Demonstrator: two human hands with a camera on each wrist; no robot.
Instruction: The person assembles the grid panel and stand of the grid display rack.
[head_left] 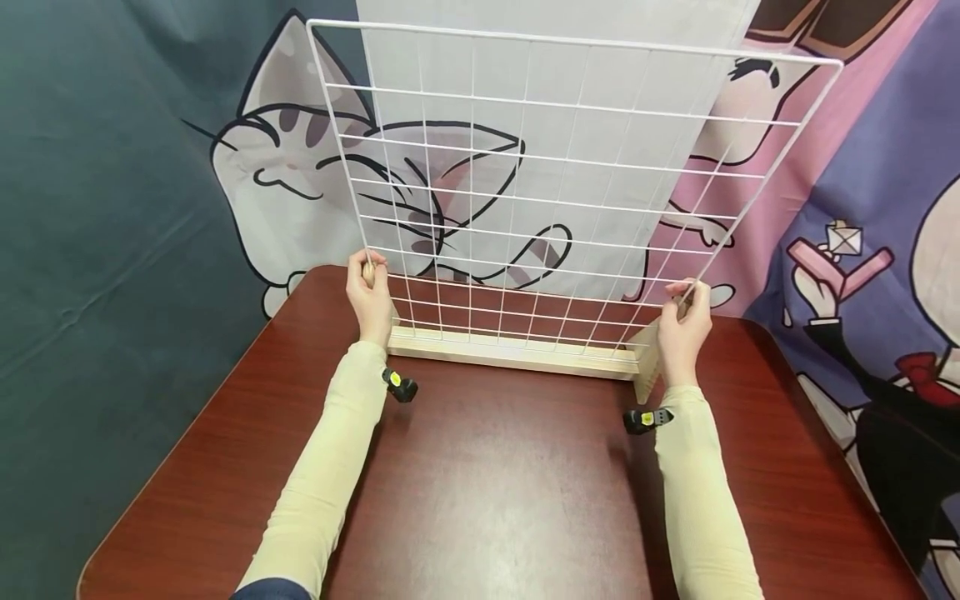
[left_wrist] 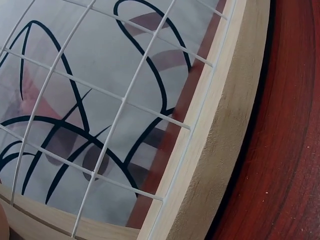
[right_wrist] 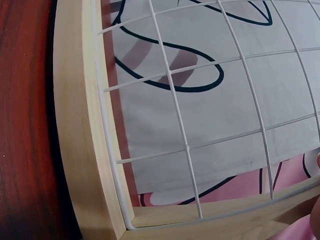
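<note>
A white wire grid panel (head_left: 577, 106) rises from a pale wooden frame (head_left: 517, 353) on the table, leaning back. My left hand (head_left: 369, 300) grips the upper end of the frame's left side, right by the panel's edge wire. On the opposite side, my right hand (head_left: 684, 332) holds the frame's right side piece in the same way. In the left wrist view the panel's bottom wire runs along the wooden bar (left_wrist: 220, 145). The right wrist view shows the panel's lower corner close against the corner of the wooden bar (right_wrist: 75, 130), with fingertips (right_wrist: 315, 220) at the edge.
The dark red wooden table (head_left: 495, 475) extends toward me and to both sides. Behind it hangs a cloth with a printed cartoon cat (head_left: 285, 187), and printed figures continue at right. Small black cameras (head_left: 401, 386) sit on both wrists.
</note>
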